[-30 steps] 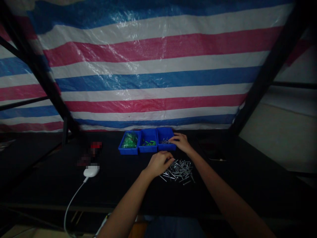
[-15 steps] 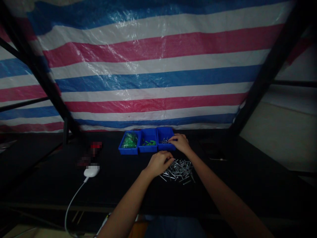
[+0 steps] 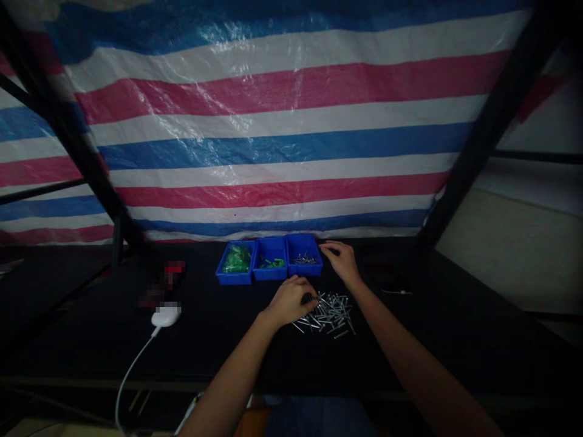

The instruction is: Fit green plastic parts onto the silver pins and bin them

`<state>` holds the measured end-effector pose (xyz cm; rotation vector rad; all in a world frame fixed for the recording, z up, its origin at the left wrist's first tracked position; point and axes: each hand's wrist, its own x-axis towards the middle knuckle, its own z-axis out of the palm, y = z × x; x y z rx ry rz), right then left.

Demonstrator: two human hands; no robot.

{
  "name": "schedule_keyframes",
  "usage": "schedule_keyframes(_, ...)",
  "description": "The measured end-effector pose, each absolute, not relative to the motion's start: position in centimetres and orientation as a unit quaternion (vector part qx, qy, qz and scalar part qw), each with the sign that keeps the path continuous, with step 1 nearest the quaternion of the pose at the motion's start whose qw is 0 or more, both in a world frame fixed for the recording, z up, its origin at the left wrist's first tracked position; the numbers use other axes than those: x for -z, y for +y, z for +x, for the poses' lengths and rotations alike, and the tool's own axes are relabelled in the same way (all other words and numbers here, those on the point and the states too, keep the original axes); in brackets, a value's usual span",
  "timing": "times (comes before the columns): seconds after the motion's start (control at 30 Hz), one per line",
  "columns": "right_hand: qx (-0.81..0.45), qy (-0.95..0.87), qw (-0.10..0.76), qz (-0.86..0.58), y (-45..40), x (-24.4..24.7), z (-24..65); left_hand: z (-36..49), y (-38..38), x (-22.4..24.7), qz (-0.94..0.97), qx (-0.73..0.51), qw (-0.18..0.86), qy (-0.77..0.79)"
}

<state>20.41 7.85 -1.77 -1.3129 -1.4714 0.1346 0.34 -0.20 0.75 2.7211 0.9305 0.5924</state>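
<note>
Nails: loose pile of nails (image 3: 328, 314) on the black tabletop (image 3: 91, 346), lower middle of frame.
Left hand (image 3: 289, 301): curled at the pile's left edge, fingers (image 3: 304, 291) closed; any hold cannot be told.
Right hand (image 3: 341, 264): fingers (image 3: 331, 247) open, empty, just beside the right blue bin (image 3: 314, 271), which holds more nails (image 3: 305, 260).

Loose metal pins (image 3: 328, 314) lie on the black table (image 3: 91, 346), just nearer than three blue plastic bins (image 3: 271, 260) standing side by side.
</note>
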Motion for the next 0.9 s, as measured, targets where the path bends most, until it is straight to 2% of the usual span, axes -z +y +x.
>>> schedule_keyframes(0.67,-0.068,-0.625,0.562,-0.538,6.97,1.96,19.69,0.47,0.06,-0.74,0.907,-0.238,0.135,0.319)
schedule_keyframes(0.9,-0.066,-0.625,0.562,-0.538,6.91,1.62,19.94,0.71,0.47,-0.33,0.842,-0.334,0.27,0.326)
